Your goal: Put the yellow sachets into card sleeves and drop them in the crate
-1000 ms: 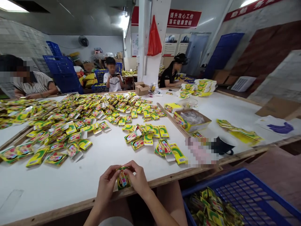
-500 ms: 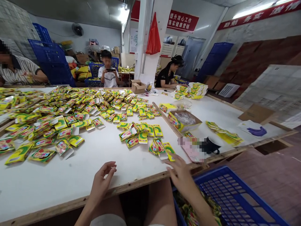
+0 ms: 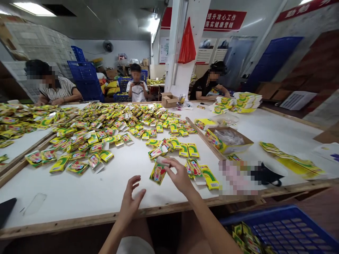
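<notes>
My right hand (image 3: 178, 175) pinches the white flap of a yellow packet (image 3: 158, 172) and holds it just above the white table (image 3: 92, 190). My left hand (image 3: 131, 200) hovers open near the table's front edge, fingers spread, holding nothing. A small group of yellow packets (image 3: 174, 147) lies just beyond my right hand. A large spread of yellow packets (image 3: 100, 128) covers the far left of the table.
A blue crate (image 3: 280, 231) with packets in it stands low at my right. An open cardboard box (image 3: 229, 139) and flat yellow cards (image 3: 291, 160) lie on the right table. Three people sit at the far side. A wooden strip (image 3: 203, 139) divides the tables.
My right hand came back from the blue crate, empty of the earlier packet, and picked a fresh packet off the table. My left hand stayed open near the front edge.
</notes>
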Available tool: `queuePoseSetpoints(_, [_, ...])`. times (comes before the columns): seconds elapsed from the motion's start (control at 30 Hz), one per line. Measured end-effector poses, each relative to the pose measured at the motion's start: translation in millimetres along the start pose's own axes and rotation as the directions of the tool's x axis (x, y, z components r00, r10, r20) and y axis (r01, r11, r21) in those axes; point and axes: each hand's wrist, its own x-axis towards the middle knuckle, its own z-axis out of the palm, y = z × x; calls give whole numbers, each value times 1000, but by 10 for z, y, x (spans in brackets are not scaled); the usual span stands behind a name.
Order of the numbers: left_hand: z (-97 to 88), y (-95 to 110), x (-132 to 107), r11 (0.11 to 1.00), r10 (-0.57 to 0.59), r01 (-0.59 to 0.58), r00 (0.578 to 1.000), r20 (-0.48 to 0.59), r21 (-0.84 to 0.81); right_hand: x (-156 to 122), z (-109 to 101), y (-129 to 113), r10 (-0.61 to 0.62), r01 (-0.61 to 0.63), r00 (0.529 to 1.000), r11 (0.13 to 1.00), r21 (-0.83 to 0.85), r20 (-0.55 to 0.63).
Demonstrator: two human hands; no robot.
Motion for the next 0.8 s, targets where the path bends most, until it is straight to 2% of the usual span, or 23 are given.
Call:
queuePoseSetpoints(0.07, [17,28,-12,999,21,-19,998,52,-30,-104,183,-80,71,-81,994,988,132,85])
queuePoseSetpoints(0.13, [25,59,-27,996,-22,35,989,144,-85,-207,379,-73,132,-166,979,959,231,154])
queuePoseSetpoints(0.2, [26,87,-40,985,-85,113,976,200,-133,-303,553,-12,205,-245,967,909,337,150])
queuePoseSetpoints(0.33, [18,122,-36,972,-130,163,973,190,-171,-458,737,108,338,-358,931,781,512,135])
queuePoseSetpoints(0.43, [13,124,-10,969,-145,181,968,205,-166,-510,740,126,337,-387,922,766,514,192])
queuePoseSetpoints(0.57, [11,102,34,962,-178,217,958,224,-164,-495,725,128,310,-379,923,836,397,229])
queuePoseSetpoints(0.7, [12,67,68,958,-188,230,954,232,-171,-466,800,148,308,-345,938,865,363,157])
queuePoseSetpoints(0.8, [10,52,86,954,-159,203,966,203,-220,-460,867,139,312,-319,946,845,429,89])
